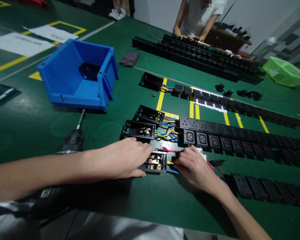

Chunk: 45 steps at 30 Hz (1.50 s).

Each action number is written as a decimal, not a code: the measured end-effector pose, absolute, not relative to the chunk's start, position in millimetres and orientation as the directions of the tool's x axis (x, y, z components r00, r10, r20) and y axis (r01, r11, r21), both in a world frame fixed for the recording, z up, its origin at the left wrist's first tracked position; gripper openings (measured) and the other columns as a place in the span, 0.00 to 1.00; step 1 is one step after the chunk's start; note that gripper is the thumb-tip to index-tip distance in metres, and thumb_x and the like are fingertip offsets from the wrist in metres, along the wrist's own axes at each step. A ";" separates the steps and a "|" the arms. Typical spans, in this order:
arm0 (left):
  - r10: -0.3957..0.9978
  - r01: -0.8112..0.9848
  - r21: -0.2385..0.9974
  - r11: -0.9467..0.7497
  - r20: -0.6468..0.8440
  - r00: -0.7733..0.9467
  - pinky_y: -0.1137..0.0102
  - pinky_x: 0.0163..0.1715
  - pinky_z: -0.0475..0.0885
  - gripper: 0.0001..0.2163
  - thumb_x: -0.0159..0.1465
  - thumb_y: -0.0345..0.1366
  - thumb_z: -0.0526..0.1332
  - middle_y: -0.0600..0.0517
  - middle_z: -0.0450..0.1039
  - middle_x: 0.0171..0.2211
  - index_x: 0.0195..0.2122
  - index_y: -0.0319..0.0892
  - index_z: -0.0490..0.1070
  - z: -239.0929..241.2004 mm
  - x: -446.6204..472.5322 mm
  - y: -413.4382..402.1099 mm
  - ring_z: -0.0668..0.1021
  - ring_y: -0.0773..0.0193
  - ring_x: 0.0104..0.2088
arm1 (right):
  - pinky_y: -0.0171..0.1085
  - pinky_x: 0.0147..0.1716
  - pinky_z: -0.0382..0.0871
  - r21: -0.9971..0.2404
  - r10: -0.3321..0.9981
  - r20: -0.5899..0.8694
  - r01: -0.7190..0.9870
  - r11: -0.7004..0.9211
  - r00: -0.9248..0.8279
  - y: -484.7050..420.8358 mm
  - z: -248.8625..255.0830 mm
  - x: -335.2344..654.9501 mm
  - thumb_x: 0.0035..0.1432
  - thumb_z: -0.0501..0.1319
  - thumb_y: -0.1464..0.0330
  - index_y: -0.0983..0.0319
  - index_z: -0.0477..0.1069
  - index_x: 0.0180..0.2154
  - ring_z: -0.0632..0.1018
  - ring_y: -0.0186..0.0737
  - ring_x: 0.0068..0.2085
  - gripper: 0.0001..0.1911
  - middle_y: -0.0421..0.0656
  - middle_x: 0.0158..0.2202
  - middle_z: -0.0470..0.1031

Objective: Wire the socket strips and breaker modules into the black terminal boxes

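My left hand (130, 156) is wrapped over a black terminal box (162, 156), whose brass terminals show past the fingertips. Just to its right, my right hand (193, 165) pinches a yellow wire (169, 163) that runs to the box's end. A blue wire (174, 172) passes below those fingers, and a red wire (173, 151) with a red tip lies above them. Farther right, the wires lead toward a row of black sockets (256, 188). Behind my hands, another terminal box (139, 129) is wired to a socket strip (214, 141).
A blue bin (75, 75) holding a black part stands at the back left. A power screwdriver (71, 141) lies beside my left forearm. More socket strips (209, 96) and long black rails (189, 55) lie behind. A green basket (284, 71) stands far right; a person (198, 20) works across the table.
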<state>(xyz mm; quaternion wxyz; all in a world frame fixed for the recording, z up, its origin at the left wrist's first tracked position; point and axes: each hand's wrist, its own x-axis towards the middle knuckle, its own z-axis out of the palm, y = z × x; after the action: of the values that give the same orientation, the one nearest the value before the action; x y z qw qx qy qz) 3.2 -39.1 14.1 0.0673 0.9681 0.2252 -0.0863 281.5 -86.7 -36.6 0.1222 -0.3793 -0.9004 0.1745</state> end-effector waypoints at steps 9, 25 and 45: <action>0.430 0.460 0.111 -0.881 -0.217 0.876 0.63 0.33 0.71 0.19 0.61 0.47 0.66 0.45 0.76 0.37 0.44 0.36 0.69 16.9 2.3 -39.9 0.80 0.51 0.34 | 0.40 0.42 0.54 -0.351 0.713 0.105 0.645 0.678 -0.693 -88.6 -36.3 280.0 0.68 0.54 0.71 0.61 0.66 0.36 0.67 0.37 0.36 0.06 0.40 0.31 0.69; 0.422 0.451 0.112 -0.885 -0.213 0.881 0.63 0.35 0.70 0.20 0.61 0.47 0.66 0.44 0.76 0.39 0.44 0.36 0.70 16.7 4.6 -40.7 0.80 0.52 0.35 | 0.39 0.37 0.53 -0.300 0.672 0.137 0.616 0.728 -0.728 -85.5 -41.4 271.4 0.68 0.53 0.72 0.64 0.67 0.34 0.65 0.37 0.33 0.08 0.41 0.29 0.68; 0.441 0.481 0.159 -0.862 -0.234 0.867 0.63 0.34 0.71 0.21 0.59 0.48 0.67 0.44 0.77 0.39 0.44 0.36 0.70 17.6 6.0 -35.9 0.80 0.51 0.35 | 0.38 0.36 0.51 -0.315 0.632 0.123 0.574 0.756 -0.765 -73.3 -46.2 264.9 0.63 0.54 0.75 0.63 0.65 0.35 0.65 0.35 0.30 0.04 0.39 0.30 0.70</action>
<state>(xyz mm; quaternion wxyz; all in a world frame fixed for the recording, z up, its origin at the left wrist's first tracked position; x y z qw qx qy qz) 6.0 -35.9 17.6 0.1066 0.9602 0.2400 -0.0952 264.9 -73.3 -46.2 0.1116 -0.3241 -0.9303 0.1305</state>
